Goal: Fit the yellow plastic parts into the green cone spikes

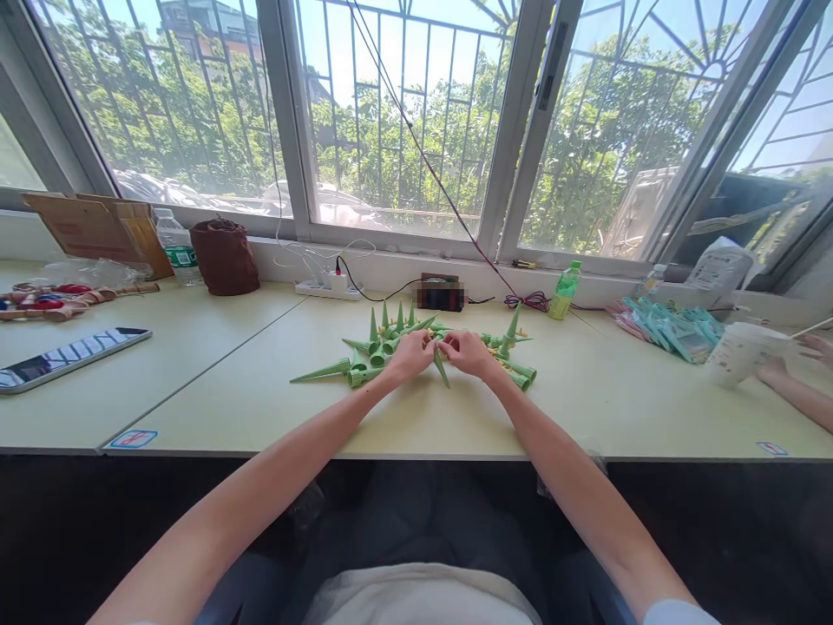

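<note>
A heap of green cone-shaped plastic spikes (383,343) lies on the pale table (260,399) in front of me, some upright, some on their sides. My left hand (411,354) and my right hand (465,353) meet at the middle of the heap, fingers curled. Between them they hold one green spike (441,365) whose tip points down toward me. Small yellowish pieces lie among the spikes near my right hand.
A tablet (65,358) lies at the left, with a brown pouch (225,256), water bottle (177,247) and cardboard behind. A power strip (329,285) and green bottle (565,291) sit by the window sill. Teal packets (670,328) and another person's arm (803,395) with a white cup (742,351) are at the right.
</note>
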Action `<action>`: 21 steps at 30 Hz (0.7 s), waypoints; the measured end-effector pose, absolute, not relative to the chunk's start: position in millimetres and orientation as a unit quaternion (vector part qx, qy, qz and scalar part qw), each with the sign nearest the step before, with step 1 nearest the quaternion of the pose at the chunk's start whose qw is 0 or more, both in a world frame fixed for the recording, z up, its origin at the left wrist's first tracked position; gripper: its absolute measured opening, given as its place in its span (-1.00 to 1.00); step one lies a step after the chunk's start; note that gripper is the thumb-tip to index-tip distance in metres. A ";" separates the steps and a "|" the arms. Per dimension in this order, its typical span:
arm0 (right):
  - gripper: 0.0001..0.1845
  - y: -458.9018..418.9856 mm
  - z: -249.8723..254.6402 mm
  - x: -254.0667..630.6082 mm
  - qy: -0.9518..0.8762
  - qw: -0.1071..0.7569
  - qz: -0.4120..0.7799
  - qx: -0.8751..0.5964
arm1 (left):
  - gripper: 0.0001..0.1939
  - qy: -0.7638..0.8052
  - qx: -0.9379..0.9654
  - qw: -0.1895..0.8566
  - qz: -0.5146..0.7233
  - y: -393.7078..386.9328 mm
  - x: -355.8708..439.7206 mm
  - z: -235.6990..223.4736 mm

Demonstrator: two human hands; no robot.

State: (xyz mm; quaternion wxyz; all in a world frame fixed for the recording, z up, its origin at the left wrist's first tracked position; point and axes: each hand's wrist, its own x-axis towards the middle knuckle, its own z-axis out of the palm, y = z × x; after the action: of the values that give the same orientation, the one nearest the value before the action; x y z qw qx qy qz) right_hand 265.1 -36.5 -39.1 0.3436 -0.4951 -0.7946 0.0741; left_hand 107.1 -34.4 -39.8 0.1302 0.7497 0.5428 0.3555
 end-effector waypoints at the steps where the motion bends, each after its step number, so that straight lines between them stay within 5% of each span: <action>1: -0.77 -36.8 -39.0 265.2 -0.795 0.343 0.073 -0.495 | -0.80 0.542 0.750 0.133 0.355 -34.7 107.1 -39.7; 21: -0.46 -39.3 -36.2 266.2 -0.800 0.324 0.104 -0.494 | -0.80 0.529 0.758 0.139 0.356 -35.9 107.6 -40.5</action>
State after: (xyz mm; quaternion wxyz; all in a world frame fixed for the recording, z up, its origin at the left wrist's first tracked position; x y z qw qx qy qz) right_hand 266.2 -39.3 -36.2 0.3239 -0.4941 -0.8000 0.1043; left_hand 107.6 -35.9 -40.5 0.1388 0.7579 0.5285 0.3563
